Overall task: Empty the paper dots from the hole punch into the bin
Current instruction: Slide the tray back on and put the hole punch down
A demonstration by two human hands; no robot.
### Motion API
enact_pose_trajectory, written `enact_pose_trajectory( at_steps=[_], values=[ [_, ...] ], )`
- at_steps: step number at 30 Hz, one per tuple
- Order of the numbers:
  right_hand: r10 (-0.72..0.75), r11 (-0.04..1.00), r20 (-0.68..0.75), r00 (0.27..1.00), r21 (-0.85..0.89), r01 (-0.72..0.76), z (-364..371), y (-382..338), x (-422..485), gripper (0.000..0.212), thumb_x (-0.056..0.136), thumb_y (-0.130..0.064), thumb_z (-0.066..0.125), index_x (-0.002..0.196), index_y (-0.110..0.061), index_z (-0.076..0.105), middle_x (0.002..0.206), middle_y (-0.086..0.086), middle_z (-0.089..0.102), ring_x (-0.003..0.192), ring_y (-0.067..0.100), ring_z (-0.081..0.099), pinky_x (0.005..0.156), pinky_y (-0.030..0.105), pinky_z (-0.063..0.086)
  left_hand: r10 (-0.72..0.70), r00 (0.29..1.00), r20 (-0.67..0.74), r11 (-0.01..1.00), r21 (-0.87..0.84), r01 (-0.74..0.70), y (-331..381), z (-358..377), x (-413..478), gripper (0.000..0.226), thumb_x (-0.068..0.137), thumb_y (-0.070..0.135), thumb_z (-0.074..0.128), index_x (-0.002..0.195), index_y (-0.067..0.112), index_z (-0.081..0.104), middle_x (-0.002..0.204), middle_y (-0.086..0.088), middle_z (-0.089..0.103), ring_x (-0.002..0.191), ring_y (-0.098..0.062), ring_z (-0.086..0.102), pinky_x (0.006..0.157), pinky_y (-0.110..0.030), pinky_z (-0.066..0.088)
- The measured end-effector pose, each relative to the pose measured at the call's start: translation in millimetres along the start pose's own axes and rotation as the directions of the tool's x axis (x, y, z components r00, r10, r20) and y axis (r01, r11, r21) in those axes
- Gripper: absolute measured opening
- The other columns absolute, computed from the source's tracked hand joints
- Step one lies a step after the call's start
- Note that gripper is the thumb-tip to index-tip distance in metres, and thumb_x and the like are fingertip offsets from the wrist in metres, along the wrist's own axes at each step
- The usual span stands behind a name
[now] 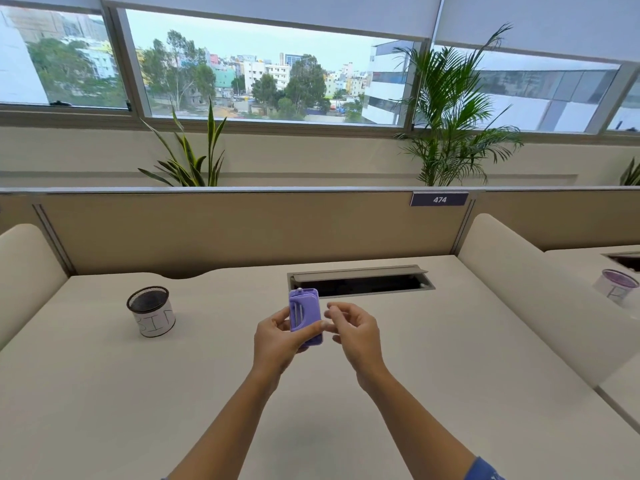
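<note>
A small purple hole punch [304,311] is held upright above the middle of the desk, its underside with a metal spring facing me. My left hand [277,341] grips it from the left and below, thumb across its lower part. My right hand [353,332] hovers just to its right with fingers curled loosely and fingertips close to the punch's edge, holding nothing. The bin [150,311], a black mesh cup wrapped in white paper marked "BIN", stands on the desk to the left, well apart from both hands.
A cable slot with a raised grey flap [360,280] lies in the desk [450,375] just behind the punch. Padded dividers flank the desk. A second paper-wrapped cup [618,287] stands on the neighbouring desk at the right.
</note>
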State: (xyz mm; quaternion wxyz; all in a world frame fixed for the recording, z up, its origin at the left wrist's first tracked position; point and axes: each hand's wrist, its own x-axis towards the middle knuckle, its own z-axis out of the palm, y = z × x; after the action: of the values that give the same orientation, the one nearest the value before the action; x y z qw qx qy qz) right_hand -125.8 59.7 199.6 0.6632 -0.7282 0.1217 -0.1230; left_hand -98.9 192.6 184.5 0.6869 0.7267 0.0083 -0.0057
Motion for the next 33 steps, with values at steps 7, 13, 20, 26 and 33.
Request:
enact_pose_trajectory(
  at_steps=[7,13,20,26,33],
  values=[
    [-0.157,0.974,0.064,0.986,-0.158,0.165,-1,0,-5,0.034,0.079,-0.029,0.077,0.110,-0.018,0.066,0.097,-0.003,0.074,0.075,0.008,0.073,0.065,0.020,0.060,0.208,0.974,-0.092,0.959,0.216,-0.185,-8,15,-6,0.051,0.067,0.031,0.086,0.114,0.022,0.066,0.082,0.018,0.068,0.071,-0.003,0.068,0.055,-0.012,0.053],
    [-0.228,0.952,0.040,0.973,-0.201,0.231,-3,8,-4,0.054,0.072,-0.030,0.084,0.120,-0.023,0.060,0.097,-0.014,0.067,0.071,0.011,0.072,0.068,0.019,0.060,0.252,0.964,-0.089,0.940,0.260,-0.221,-12,33,-6,0.061,0.073,0.028,0.082,0.128,0.020,0.058,0.091,0.006,0.070,0.070,-0.012,0.067,0.054,-0.009,0.049],
    [-0.193,0.966,-0.012,0.981,-0.175,0.188,-20,23,13,0.065,0.068,-0.026,0.087,0.125,-0.022,0.056,0.106,-0.008,0.064,0.087,0.015,0.070,0.069,0.012,0.057,0.335,0.935,0.119,0.915,0.197,-0.353,-20,57,-5,0.077,0.074,0.018,0.081,0.143,0.016,0.045,0.107,0.005,0.069,0.082,-0.011,0.070,0.066,-0.012,0.055],
    [-0.122,0.979,-0.033,0.992,-0.170,0.114,-51,37,29,0.069,0.069,-0.026,0.086,0.129,-0.017,0.053,0.109,-0.006,0.061,0.086,0.017,0.067,0.062,0.006,0.052,0.316,0.897,0.310,0.909,0.172,-0.380,-34,76,-1,0.095,0.070,0.034,0.083,0.150,0.020,0.032,0.129,0.004,0.062,0.104,-0.020,0.066,0.086,-0.021,0.056],
    [-0.078,0.972,-0.094,0.992,-0.229,0.055,-88,59,50,0.067,0.069,-0.022,0.087,0.128,-0.015,0.056,0.107,-0.005,0.062,0.075,0.013,0.066,0.058,0.006,0.051,0.132,0.866,0.483,0.909,0.290,-0.300,-43,108,16,0.090,0.082,0.043,0.070,0.153,0.034,0.014,0.150,0.008,0.041,0.129,-0.016,0.049,0.097,-0.026,0.042]
  ],
)
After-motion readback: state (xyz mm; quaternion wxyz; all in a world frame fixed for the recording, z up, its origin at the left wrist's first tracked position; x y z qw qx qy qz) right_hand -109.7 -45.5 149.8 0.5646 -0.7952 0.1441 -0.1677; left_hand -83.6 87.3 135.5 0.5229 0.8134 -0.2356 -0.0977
